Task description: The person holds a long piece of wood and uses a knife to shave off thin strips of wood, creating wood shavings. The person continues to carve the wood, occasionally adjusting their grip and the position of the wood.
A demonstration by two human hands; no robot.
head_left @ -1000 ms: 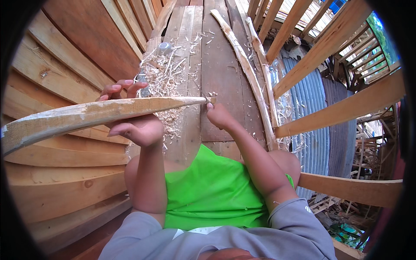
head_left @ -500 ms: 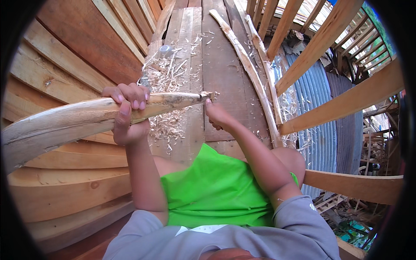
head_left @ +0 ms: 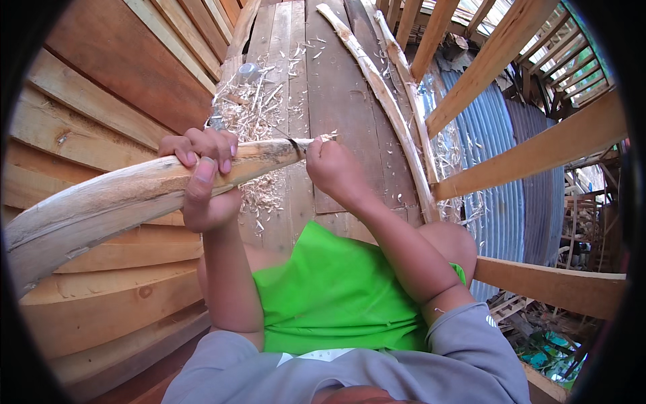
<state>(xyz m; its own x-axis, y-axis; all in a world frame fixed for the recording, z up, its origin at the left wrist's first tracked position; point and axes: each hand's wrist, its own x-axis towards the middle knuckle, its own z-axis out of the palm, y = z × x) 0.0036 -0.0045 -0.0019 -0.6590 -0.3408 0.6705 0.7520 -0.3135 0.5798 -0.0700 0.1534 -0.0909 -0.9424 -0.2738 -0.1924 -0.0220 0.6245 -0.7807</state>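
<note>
My left hand (head_left: 205,178) is wrapped around a thick pale wooden pole (head_left: 114,198) that runs from the lower left up to the middle of the view. Its tapered end points right. My right hand (head_left: 331,168) is closed on a small dark blade (head_left: 296,145) pressed against the pole's tip, where a curl of wood lifts off. Most of the blade is hidden inside the fist. Below the hands lie my green shorts (head_left: 336,296) and grey sleeves.
Wood shavings (head_left: 259,111) litter the plank floor (head_left: 336,87) ahead. Two peeled thin poles (head_left: 383,101) lie along the floor to the right. A plank wall (head_left: 101,87) rises on the left, a slatted wooden railing (head_left: 531,158) on the right.
My left hand has shifted from under the pole to a full grip over it, and the pole has risen and come closer. The right hand stays at the tip.
</note>
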